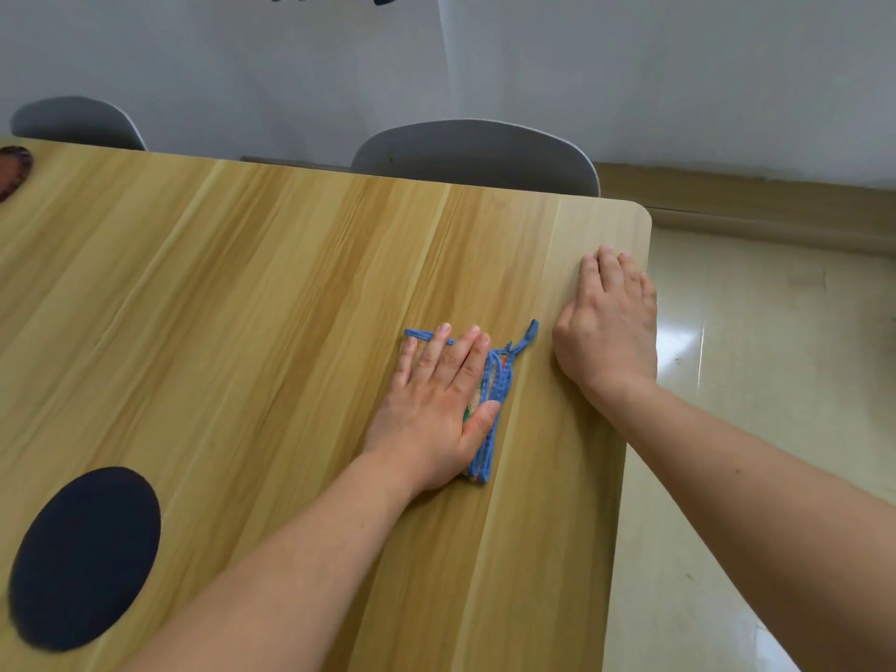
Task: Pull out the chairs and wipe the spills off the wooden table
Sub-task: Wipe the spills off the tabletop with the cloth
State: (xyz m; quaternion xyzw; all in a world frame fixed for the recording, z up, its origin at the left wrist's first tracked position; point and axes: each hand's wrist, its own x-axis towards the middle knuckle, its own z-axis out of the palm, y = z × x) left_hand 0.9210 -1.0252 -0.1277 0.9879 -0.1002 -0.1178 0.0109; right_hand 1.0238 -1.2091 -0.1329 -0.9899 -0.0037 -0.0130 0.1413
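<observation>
My left hand [439, 405] lies flat, fingers spread, on a folded cloth with blue edging [497, 409], pressing it onto the wooden table [242, 308]. Most of the cloth is hidden under the palm; a blue loop sticks out at its far right corner. My right hand [608, 327] rests palm down on the table near its right edge, a little to the right of the cloth, holding nothing. Two grey chairs stand at the far side: one [477, 155] behind the right part of the table, another [77, 121] at the far left. No spill is visible.
A dark round mat [85, 557] lies on the table at the near left. Part of a reddish-brown round object [12, 169] shows at the far left edge. A white wall rises behind the chairs. Shiny tiled floor [756, 380] lies to the right of the table.
</observation>
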